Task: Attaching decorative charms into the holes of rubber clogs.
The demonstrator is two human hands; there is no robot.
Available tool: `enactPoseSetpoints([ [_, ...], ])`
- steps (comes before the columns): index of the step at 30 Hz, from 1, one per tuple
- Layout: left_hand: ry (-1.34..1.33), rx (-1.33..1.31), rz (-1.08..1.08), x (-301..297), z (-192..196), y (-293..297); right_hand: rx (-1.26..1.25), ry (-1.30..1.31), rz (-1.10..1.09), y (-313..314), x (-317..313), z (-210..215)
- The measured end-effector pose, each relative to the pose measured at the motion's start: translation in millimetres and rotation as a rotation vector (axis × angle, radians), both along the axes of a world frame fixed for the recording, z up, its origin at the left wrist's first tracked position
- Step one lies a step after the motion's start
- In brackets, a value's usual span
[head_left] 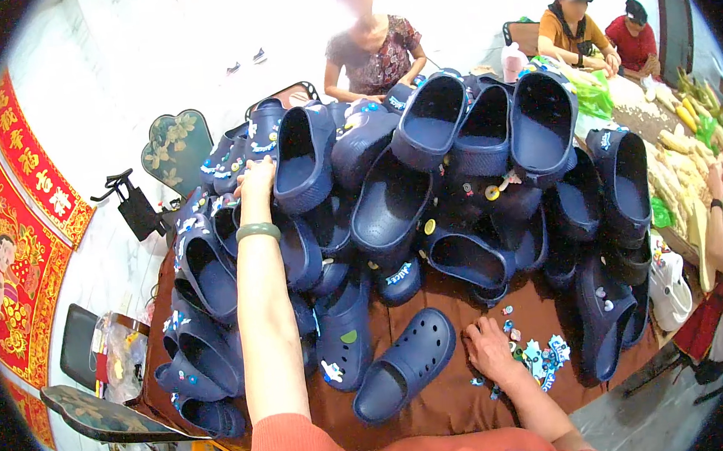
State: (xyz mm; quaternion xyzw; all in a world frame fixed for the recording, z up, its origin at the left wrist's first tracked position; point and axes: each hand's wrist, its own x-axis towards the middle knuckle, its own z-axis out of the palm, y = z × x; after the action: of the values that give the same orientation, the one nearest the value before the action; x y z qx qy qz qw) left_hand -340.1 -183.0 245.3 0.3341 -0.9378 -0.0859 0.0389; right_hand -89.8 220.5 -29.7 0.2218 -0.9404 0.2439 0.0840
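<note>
My left arm, with a green bangle, stretches over a pile of navy clogs. At its far left side my left hand [255, 181] is closed at the near end of a decorated navy clog [264, 127]; its fingertips are partly hidden. Low on the brown cloth lies a single navy clog [409, 363] without charms, its toe pointing away to the right. To the right of it my right hand [489, 348] rests palm down, fingers apart and slightly bent. Colourful shoe charms [543, 359] are scattered beside this hand. Another clog [344, 331], with a green and a white charm, lies left of the bare one.
The clogs stand stacked along the table's [442, 413] far side and both ends. White clogs [670, 288] sit at the right edge. A person [375, 53] sits across; others work at a heap of corn [683, 153] on the right. Chairs [178, 150] stand left.
</note>
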Motion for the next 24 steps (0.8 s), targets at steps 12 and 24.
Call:
enactPoseSetpoints([
  [12,0.008,0.020,0.034,12,6,-4,-0.012,0.013,0.016,-6,0,2],
  [24,0.047,0.041,0.015,13,6,-1,0.058,-0.013,0.021,-5,-2,-1],
])
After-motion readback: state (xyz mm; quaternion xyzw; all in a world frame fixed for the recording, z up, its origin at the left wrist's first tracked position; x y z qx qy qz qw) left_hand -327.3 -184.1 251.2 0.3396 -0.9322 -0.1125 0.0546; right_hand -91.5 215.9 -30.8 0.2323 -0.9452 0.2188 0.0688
